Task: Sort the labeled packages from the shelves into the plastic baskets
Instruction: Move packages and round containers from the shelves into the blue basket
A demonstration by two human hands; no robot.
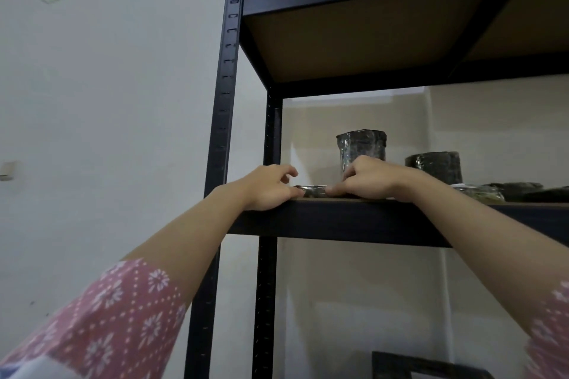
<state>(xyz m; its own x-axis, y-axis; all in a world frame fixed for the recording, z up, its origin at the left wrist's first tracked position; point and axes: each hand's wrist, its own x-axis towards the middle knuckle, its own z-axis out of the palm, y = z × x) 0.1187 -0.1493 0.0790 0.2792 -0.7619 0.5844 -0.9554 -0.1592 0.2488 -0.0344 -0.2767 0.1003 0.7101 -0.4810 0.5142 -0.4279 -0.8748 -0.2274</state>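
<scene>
A flat, dark, plastic-wrapped package (pixel 313 191) lies at the front left of the upper shelf board (pixel 338 218). My left hand (pixel 267 191) touches its left end with the thumb and fingertips. My right hand (pixel 369 179) pinches its right end. Both forearms reach up over the shelf's front edge. Behind my right hand stands a tall dark wrapped cylinder package (pixel 361 144). A shorter dark round package (pixel 434 164) sits further right. No plastic basket is in view.
Flat dark packages (pixel 511 191) lie at the right end of the shelf. The black metal rack post (pixel 226 101) rises on the left against a white wall. Another shelf board (pixel 385 24) sits overhead. A dark box edge (pixel 425 366) shows on the level below.
</scene>
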